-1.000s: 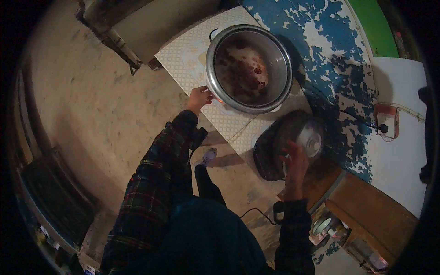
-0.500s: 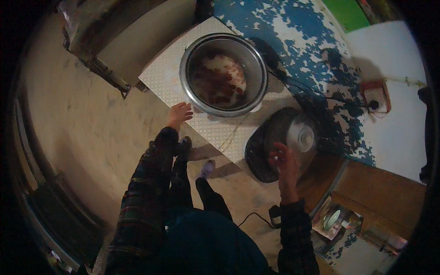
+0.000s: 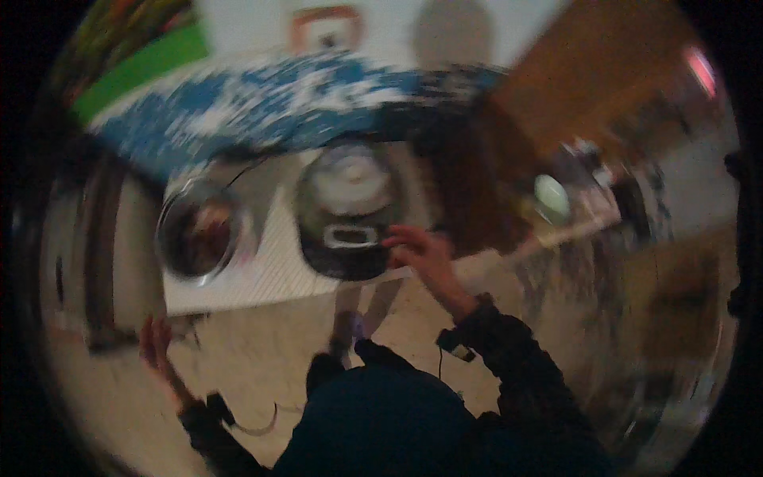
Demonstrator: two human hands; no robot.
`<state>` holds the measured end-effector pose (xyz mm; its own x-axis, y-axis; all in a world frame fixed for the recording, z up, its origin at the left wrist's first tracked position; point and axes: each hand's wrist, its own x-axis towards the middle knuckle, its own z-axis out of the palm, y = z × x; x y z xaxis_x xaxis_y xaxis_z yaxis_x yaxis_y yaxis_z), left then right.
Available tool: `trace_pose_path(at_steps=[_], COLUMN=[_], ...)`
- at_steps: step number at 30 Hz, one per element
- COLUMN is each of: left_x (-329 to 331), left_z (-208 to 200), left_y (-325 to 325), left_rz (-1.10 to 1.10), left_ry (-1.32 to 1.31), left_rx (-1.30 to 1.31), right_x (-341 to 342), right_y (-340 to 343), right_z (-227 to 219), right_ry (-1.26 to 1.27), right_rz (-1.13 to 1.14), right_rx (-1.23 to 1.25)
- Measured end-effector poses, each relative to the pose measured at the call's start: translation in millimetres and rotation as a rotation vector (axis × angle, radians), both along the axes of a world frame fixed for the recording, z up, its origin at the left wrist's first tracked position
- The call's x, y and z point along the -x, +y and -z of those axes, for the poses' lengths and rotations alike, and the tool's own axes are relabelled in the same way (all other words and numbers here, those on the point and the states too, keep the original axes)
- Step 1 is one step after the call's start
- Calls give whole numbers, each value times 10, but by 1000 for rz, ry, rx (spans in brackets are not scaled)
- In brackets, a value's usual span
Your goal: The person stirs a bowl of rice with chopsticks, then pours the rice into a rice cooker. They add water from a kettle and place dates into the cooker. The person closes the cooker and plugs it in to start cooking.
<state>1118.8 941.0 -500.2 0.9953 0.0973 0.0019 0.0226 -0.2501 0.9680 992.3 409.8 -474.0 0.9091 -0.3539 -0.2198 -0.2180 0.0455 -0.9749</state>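
Note:
The view is smeared by motion. My right hand (image 3: pixel 421 258) reaches toward the right side of a dark rounded appliance (image 3: pixel 314 258) with a pale-framed panel on its front. Its fingers are stretched forward and apart, and whether they touch the appliance cannot be told. On the appliance sits a round silvery lid or top (image 3: pixel 354 187). A metal-rimmed pot (image 3: pixel 167 254) holding reddish pieces in liquid stands on the left of the white tabletop (image 3: pixel 230 298). My left hand (image 3: pixel 159 358) hangs empty in front of the table's left corner, fingers loosely spread.
Behind the table runs a peeling blue-and-white wall (image 3: pixel 294 99) with a socket (image 3: pixel 327 36) in an orange-brown surround. Brown wooden furniture (image 3: pixel 568 87) stands to the right. A pale green bowl (image 3: pixel 551 199) lies beside it on a ledge. A dark plug or adapter (image 3: pixel 455 346) with a cord hangs by my right forearm.
My view has swung to the right, so the pot now lies farther left and the appliance nearer the middle. My left hand is farther from the pot; my right is beside the appliance's panel.

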Motion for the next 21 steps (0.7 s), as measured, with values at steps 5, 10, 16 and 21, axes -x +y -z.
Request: trace_pose_path(at_steps=[5,10,16,21], left_x=[0,191,857,1547], left_z=[-779,-985,-936,-953], left_y=[-1206,-2269,-3342,-4515], left_rz=[98,214,426,619], left_ry=[-143,-180,-101,-49], left_rx=[165,340,405,363], right_x=[773,1714,2881,3779], right_y=[-481,-719,-1250,-2169], right_z=[-596,-895,-815,-664], right_ry=[-181,-162,-215,-270], right_rz=[211,476,651,730], right_rx=[-17,55,147,117])
